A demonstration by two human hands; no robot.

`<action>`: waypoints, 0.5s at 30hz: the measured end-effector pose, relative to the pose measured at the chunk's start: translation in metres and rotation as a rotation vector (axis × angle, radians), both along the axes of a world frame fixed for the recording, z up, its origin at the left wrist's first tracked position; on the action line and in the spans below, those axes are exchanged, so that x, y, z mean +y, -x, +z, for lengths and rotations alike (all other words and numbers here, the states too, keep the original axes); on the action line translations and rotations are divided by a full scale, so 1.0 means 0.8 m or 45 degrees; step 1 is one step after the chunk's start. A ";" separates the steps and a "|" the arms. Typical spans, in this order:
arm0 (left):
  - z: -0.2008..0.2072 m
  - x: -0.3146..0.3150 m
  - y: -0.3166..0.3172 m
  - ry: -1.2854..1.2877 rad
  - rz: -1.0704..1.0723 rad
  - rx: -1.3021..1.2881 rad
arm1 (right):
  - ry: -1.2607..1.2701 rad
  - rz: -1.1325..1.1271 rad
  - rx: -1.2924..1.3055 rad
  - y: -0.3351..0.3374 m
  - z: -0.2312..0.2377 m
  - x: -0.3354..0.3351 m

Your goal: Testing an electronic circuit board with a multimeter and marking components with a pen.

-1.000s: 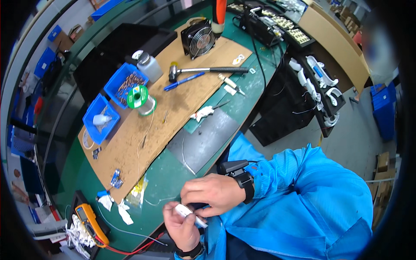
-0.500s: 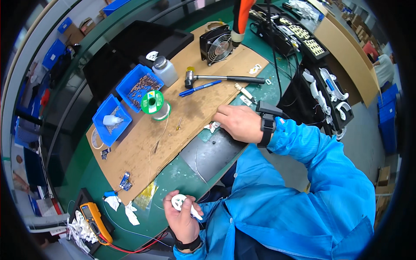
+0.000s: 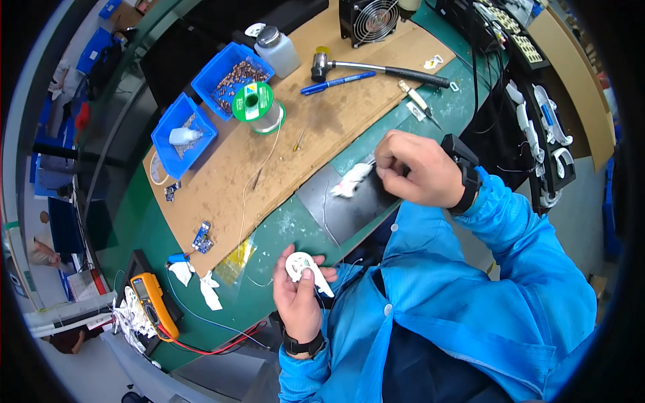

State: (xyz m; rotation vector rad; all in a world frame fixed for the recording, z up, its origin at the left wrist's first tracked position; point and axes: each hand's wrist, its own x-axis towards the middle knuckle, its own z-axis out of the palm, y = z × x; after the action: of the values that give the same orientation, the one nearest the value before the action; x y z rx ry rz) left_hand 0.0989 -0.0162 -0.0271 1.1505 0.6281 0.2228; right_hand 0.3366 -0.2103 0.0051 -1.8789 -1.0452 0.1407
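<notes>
My left hand (image 3: 300, 299) is closed around a white plastic part (image 3: 300, 266) with a round head and a tapering tail, the thumb pressed on its face. Over the near edge of the bench, my right hand (image 3: 418, 168) is pinched shut. From its fingertips a crumpled white wipe (image 3: 352, 181) with reddish smudges sticks out, slightly blurred. Whether the fingers hold it directly or through a thin tool is hard to make out. Under it lies a dark flat plate (image 3: 336, 215) with a thin wire across it.
Cardboard (image 3: 222, 195) covers the bench, bearing a solder spool (image 3: 272, 121), a hammer (image 3: 363, 66), a blue pen (image 3: 338, 83), a fan (image 3: 369, 23) and a small circuit board (image 3: 202, 237). Blue bins (image 3: 185, 158) and a bottle (image 3: 277, 54) stand behind. A multimeter (image 3: 153, 305) lies at left.
My right hand has drawn back from the cardboard's edge, bringing the white wipe over the dark plate. My left hand has opened slightly around the white part, showing more of it. The view has shifted.
</notes>
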 end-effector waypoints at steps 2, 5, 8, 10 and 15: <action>-0.004 0.000 0.004 0.017 0.015 -0.026 | 0.052 0.008 -0.130 0.013 -0.009 0.021; -0.006 0.002 0.007 0.030 0.012 -0.037 | 0.195 0.128 -0.325 0.022 -0.009 0.048; -0.007 0.006 0.007 0.042 -0.032 -0.037 | 0.331 0.199 -0.511 0.029 -0.007 0.065; -0.006 0.009 0.010 0.080 -0.030 -0.039 | 0.528 0.240 -0.551 0.027 -0.007 0.073; -0.006 0.014 0.014 0.156 -0.055 -0.071 | 0.609 0.149 -0.596 0.021 -0.006 0.085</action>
State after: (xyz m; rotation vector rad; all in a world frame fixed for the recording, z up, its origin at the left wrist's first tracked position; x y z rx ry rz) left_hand 0.0876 -0.0053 -0.0323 1.0359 0.5592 0.1766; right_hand 0.3198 -0.1421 0.0003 -2.3473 -1.5442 0.0150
